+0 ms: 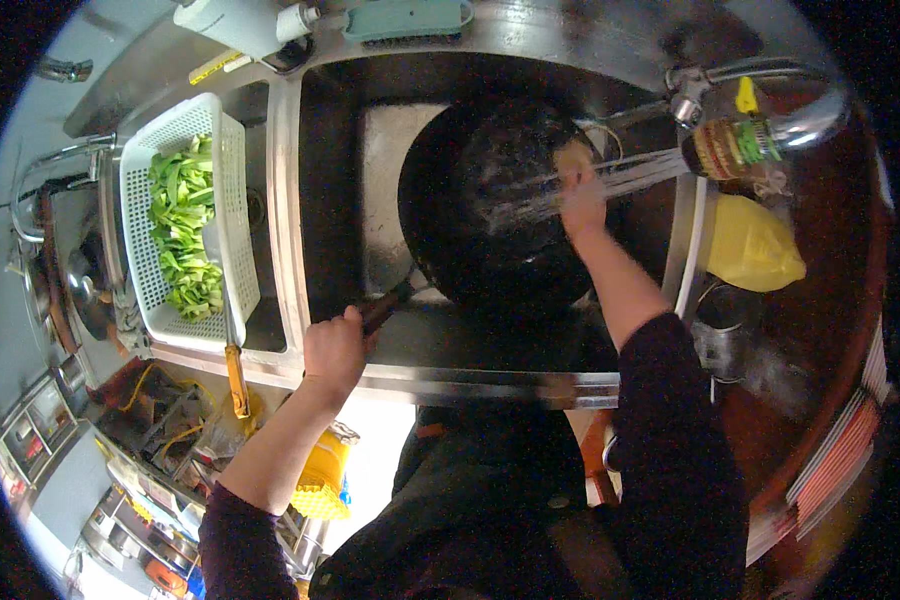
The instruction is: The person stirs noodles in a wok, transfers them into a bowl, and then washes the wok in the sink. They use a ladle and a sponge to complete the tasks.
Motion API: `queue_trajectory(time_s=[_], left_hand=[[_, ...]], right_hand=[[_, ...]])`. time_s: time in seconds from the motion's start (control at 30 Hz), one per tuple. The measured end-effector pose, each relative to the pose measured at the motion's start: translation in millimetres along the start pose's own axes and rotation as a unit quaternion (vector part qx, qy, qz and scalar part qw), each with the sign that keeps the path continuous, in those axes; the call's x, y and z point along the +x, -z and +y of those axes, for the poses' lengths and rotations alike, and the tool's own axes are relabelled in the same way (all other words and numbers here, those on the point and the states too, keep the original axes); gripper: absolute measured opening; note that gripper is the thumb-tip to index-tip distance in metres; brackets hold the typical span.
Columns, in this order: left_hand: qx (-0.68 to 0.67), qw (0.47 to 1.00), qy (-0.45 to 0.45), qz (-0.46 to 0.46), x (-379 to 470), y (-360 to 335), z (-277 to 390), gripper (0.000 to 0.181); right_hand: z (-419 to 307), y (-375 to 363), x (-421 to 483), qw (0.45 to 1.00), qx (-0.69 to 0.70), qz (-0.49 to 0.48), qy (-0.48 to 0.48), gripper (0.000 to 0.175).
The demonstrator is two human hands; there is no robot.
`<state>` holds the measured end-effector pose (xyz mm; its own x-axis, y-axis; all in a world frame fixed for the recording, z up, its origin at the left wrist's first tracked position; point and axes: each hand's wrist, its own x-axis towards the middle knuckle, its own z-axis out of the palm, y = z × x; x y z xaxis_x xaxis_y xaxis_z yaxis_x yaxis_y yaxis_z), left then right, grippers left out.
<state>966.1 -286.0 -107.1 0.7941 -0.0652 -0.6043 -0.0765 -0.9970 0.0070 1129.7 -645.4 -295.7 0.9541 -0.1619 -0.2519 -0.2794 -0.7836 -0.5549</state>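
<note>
My left hand (335, 346) grips the dark handle (381, 309) of a large black wok (487, 240), which sits in the right-hand basin of a steel sink (292, 187). Over the wok's right side, my right hand (583, 202) holds a small tan scrubbing pad (572, 159), blurred, its exact kind unclear. Streaks of water (630, 172) run in from the right, past that hand and into the wok. The water's outlet is hidden behind a jar with a printed label (727, 150).
A white perforated basket (232, 157) of chopped green leaves (184, 232) stands over the left basin, with a yellow-handled utensil (235, 375) leaning on it. To the right are a yellow bag (754, 244) and a metal cup (722, 315). A faucet (688, 105) rises behind.
</note>
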Motion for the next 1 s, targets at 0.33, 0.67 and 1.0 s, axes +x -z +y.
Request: queue_trajectory(time_s=[0.33,0.67,1.0], left_hand=[[-0.073,0.995,-0.03,-0.067,11,18,1,0.036],[-0.564,0.743,0.101,-0.346,30,26,-13,0.028],[-0.616,0.637,0.107,-0.451,5,50,7,0.02]], right_hand=[[-95,-107,-96,0.94,0.123,-0.176,0.265,0.045],[3,-20,0,0.98,-0.155,-0.108,0.055,0.046],[-114,-100,-94,0.924,0.267,-0.18,0.205,0.058]])
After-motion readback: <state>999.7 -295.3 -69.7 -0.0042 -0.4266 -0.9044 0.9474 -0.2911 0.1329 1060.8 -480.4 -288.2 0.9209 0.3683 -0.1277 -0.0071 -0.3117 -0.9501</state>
